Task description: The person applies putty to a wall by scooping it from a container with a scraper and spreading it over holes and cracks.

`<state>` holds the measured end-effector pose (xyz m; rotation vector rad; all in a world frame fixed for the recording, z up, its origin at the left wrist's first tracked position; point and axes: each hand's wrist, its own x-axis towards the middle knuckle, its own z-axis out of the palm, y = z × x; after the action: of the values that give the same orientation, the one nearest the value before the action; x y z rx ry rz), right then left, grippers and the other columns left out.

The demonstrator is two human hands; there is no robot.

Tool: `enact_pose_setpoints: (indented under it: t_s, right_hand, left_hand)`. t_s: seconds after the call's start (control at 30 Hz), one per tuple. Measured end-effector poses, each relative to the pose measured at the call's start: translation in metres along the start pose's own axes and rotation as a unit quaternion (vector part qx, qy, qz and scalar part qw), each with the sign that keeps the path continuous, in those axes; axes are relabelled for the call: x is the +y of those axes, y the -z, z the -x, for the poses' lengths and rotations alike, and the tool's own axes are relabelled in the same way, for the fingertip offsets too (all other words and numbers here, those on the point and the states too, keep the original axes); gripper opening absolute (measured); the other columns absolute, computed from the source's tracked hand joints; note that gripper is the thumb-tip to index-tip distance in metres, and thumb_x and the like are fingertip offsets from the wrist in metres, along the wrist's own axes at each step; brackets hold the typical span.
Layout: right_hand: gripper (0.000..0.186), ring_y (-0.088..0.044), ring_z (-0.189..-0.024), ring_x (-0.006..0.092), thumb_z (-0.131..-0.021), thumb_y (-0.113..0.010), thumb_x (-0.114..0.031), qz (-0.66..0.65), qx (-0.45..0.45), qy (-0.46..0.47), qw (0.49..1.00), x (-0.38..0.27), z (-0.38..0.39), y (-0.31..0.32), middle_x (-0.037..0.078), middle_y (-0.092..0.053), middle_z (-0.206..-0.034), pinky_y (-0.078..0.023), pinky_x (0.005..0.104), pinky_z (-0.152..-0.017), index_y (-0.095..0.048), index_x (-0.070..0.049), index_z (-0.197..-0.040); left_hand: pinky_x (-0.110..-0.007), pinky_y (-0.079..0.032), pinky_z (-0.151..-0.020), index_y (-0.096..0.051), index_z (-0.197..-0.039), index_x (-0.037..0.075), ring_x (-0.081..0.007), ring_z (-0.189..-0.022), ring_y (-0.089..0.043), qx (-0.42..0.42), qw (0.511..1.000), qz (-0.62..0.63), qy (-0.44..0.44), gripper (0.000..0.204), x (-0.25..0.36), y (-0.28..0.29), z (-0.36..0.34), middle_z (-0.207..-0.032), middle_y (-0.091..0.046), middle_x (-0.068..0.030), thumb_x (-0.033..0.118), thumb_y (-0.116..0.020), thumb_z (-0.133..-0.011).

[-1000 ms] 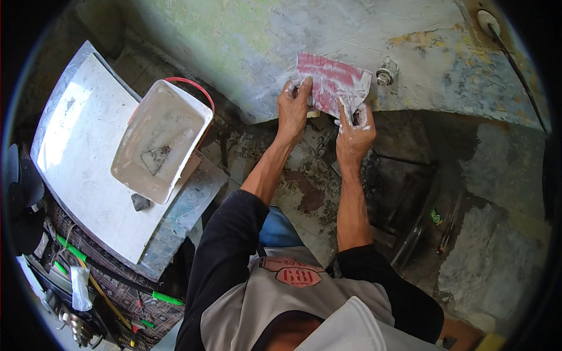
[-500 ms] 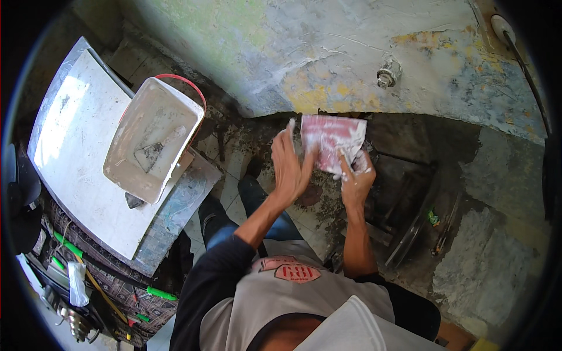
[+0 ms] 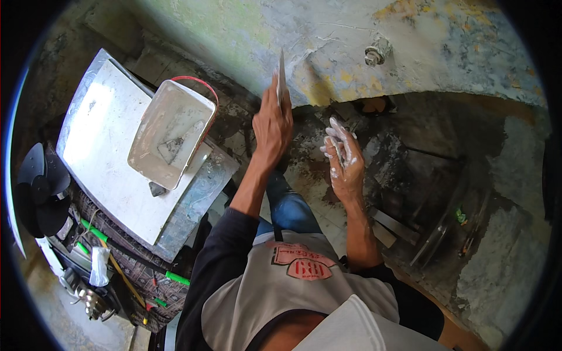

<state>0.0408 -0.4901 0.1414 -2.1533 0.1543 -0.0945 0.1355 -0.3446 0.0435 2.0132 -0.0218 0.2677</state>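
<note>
My left hand (image 3: 271, 126) is closed on a thin flat sheet (image 3: 281, 73), which it holds upright close to the plastered wall. The sheet is turned nearly edge-on, so its faces hardly show. To the right and lower, my right hand (image 3: 346, 164) is held up with bent fingers apart and nothing in it. White paste coats its thumb and fingers. In front of both hands rises the patchy wall (image 3: 328, 35), pale green and grey with yellow spots.
A dirty rectangular tub (image 3: 154, 161) with a red handle stands on a white curved panel (image 3: 96, 152) at left. Beside it are black fan blades (image 3: 42, 187) and tools with green grips (image 3: 177, 278). A metal fitting (image 3: 376, 51) juts from the wall. Debris (image 3: 386, 158) litters the floor.
The pink, white-smeared sheet was facing me in my right hand; now my left hand holds a sheet edge-on, raised toward the wall. My right hand has let go. The view has shifted slightly.
</note>
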Motion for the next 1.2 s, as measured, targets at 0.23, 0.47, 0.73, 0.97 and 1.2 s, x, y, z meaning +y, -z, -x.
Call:
enact_pose_setpoints:
  t_s: [0.23, 0.47, 0.73, 0.97, 1.2]
  right_hand:
    - [0.027, -0.069, -0.104, 0.0233, -0.103, -0.065, -0.007, 0.003, -0.019, -0.102, 0.995, 0.046, 0.035, 0.032, 0.016, -0.068, -0.120, -0.057, 0.0350, -0.087, -0.067, 0.003, -0.128]
    - [0.029, -0.069, -0.103, 0.0262, -0.102, -0.065, -0.006, -0.027, -0.018, -0.156, 0.987, 0.067, 0.045, 0.052, 0.018, -0.068, -0.118, -0.056, 0.0355, -0.088, -0.065, 0.005, -0.129]
    - [0.028, -0.067, -0.105, 0.0297, -0.102, -0.066, -0.008, 0.099, -0.005, -0.070, 0.993, 0.073, 0.052, 0.072, 0.018, -0.067, -0.118, -0.055, 0.0385, -0.090, -0.066, 0.005, -0.127]
    - [0.024, -0.068, -0.100, 0.0211, -0.103, -0.064, -0.006, 0.087, -0.020, -0.047, 0.995, 0.096, 0.066, 0.073, 0.014, -0.068, -0.115, -0.057, 0.0329, -0.083, -0.068, 0.005, -0.124]
    - [0.026, -0.067, -0.108, 0.0379, -0.100, -0.066, -0.006, 0.132, -0.050, -0.034, 0.989, 0.090, 0.062, 0.072, 0.020, -0.068, -0.118, -0.054, 0.0443, -0.093, -0.067, 0.003, -0.124]
  left_hand:
    - [-0.043, -0.058, -0.050, -0.032, -0.159, -0.001, -0.0338, -0.073, -0.071, 0.001, 1.000, -0.017, -0.010, 0.067, 0.055, -0.043, -0.056, -0.130, -0.058, -0.0277, 0.013, -0.060, -0.100]
    - [-0.047, -0.061, -0.062, -0.036, -0.156, 0.000, -0.0429, -0.084, -0.072, -0.073, 0.993, -0.036, -0.082, 0.074, 0.071, -0.068, 0.006, -0.135, -0.058, -0.0258, 0.007, -0.069, -0.090]
    - [-0.044, -0.062, -0.065, -0.040, -0.156, -0.002, -0.0359, -0.086, -0.074, 0.067, 0.993, -0.065, -0.070, 0.058, 0.055, -0.021, 0.007, -0.126, -0.064, -0.0244, 0.012, -0.057, -0.102]
    - [-0.042, -0.063, -0.072, -0.043, -0.158, 0.010, -0.0359, -0.090, -0.071, 0.038, 0.983, -0.096, -0.149, 0.069, 0.062, -0.047, -0.041, -0.125, -0.066, -0.0182, 0.009, -0.068, -0.093]
    - [-0.037, -0.060, -0.079, -0.042, -0.160, 0.015, -0.0256, -0.096, -0.068, -0.150, 0.953, -0.119, -0.234, 0.076, 0.028, -0.028, 0.061, -0.147, -0.059, -0.0136, 0.008, -0.066, -0.088]
